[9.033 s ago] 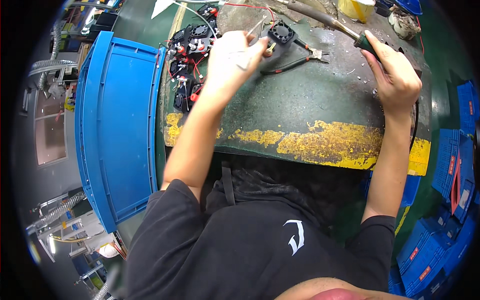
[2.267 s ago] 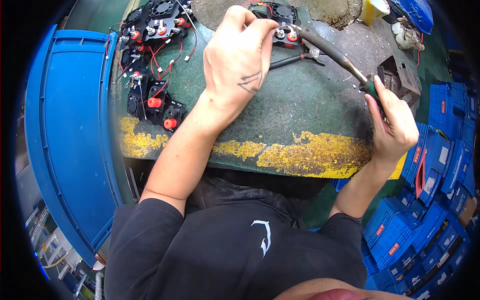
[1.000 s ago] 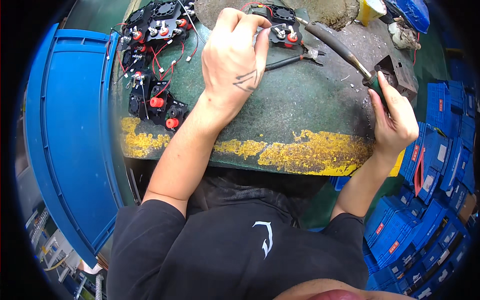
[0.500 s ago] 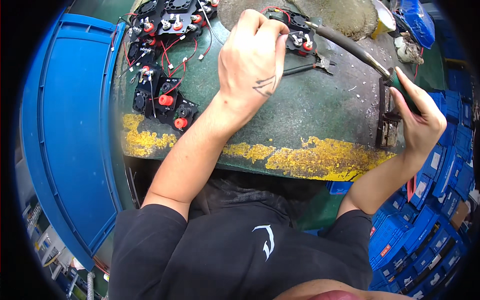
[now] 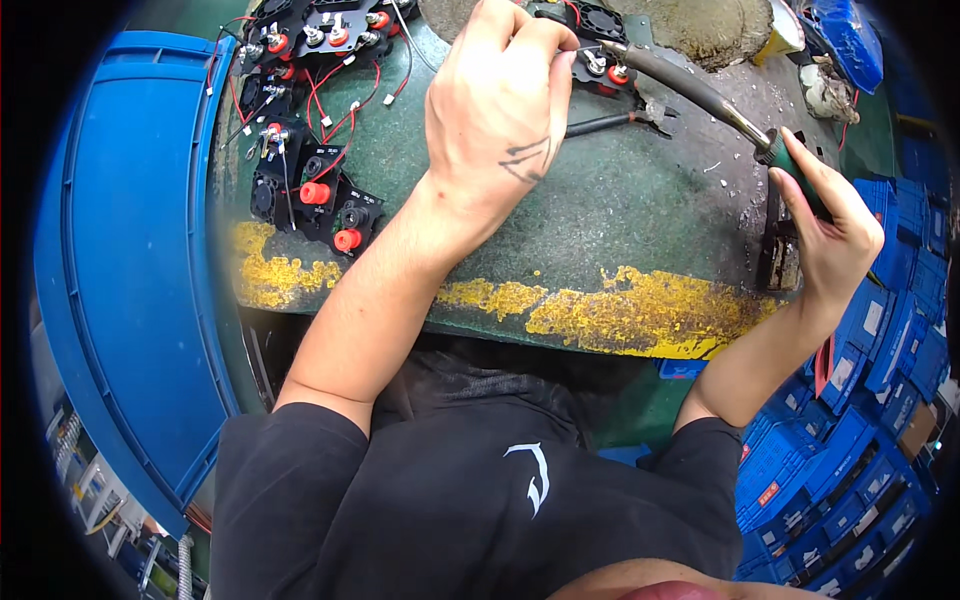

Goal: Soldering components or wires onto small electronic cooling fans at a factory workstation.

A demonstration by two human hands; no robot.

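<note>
My right hand (image 5: pixel 835 220) grips the green handle of a soldering iron (image 5: pixel 695 95), its long shaft pointing far left. The iron's tip is at the metal terminals of a black fan panel (image 5: pixel 600 20) with red posts, at the far side of the bench. My left hand (image 5: pixel 495 110) is closed in a pinch just left of that panel. A thin grey wire (image 5: pixel 588 49) runs from its fingertips toward the terminals; whether it is solder I cannot tell. Cutting pliers (image 5: pixel 655 117) lie just in front of the panel, their handles partly behind my left hand.
Several black panels (image 5: pixel 335 225) with red posts, fans and loose red wires lie on the green bench (image 5: pixel 620 215) at left. A dark iron stand (image 5: pixel 778 250) is by my right hand. A large blue crate (image 5: pixel 150 250) stands left; blue bins (image 5: pixel 850 460) are stacked right.
The panels, pliers and left hand appear slightly farther up and left in view. The soldering iron's tip has shifted a little left, still at the terminals. Both hands keep their grips.
</note>
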